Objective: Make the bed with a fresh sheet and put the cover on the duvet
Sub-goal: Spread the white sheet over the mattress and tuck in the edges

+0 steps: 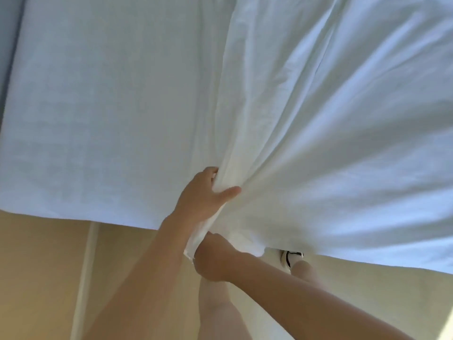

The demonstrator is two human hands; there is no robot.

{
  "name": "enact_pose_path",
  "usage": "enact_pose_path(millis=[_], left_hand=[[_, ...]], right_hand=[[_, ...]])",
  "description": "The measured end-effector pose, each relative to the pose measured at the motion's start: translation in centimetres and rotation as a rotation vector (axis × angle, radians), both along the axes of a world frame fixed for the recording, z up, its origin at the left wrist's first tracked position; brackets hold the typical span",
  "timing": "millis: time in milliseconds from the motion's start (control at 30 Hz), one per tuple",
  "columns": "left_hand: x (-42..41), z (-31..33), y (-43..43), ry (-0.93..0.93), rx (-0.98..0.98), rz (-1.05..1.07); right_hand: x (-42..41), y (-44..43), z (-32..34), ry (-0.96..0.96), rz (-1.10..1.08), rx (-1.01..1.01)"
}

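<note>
Tan floor [44, 266] borders the near edge of a bed whose mattress [98, 106] lies flat and smooth across the left half of the view. White sheet [331, 143] covers the right half, its folds fanning out from one gathered point at the near edge. Left hand [203, 195] grips that gather from the left, fingers curled into the fabric and thumb laid across the top. Right hand [215, 261], just below it and on the same bunch, closes round the hanging end over the floor. Both grips sit on one rope of fabric, probably so that a pull draws the whole width toward the person rather than a single corner. Folds run taut from the hands toward the far right, which suggests tension. Most of the sheet lies beyond and to the right of both hands; only a short tail hangs below the left hand. Elastic or hem cannot be made out. One shoe [293, 257] shows beneath the overhang, right of the right hand.
</note>
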State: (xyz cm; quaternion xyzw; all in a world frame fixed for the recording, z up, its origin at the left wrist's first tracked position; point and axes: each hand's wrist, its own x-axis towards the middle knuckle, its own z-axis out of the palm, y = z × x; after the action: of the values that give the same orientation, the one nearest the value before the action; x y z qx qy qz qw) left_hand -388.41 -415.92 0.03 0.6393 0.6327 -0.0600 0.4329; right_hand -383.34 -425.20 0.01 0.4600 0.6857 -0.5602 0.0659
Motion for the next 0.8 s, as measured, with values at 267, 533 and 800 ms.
enact_pose_path(millis=[267,533,800], left_hand=[[-16.7,-5.0,-0.1,-0.002,0.206,0.345],[-33.8,-6.3,-1.6,0.332,-0.216,0.173],[-27.8,-7.6,11.0,0.069,0.022,0.012]], right_hand=[[-3.4,4.3,-3.2,-0.086,-0.767,-0.155],[-14.0,15.4,-6.5,0.151,-1.493,-0.4],[-14.3,20.2,-8.1,-0.13,-1.676,-0.134]])
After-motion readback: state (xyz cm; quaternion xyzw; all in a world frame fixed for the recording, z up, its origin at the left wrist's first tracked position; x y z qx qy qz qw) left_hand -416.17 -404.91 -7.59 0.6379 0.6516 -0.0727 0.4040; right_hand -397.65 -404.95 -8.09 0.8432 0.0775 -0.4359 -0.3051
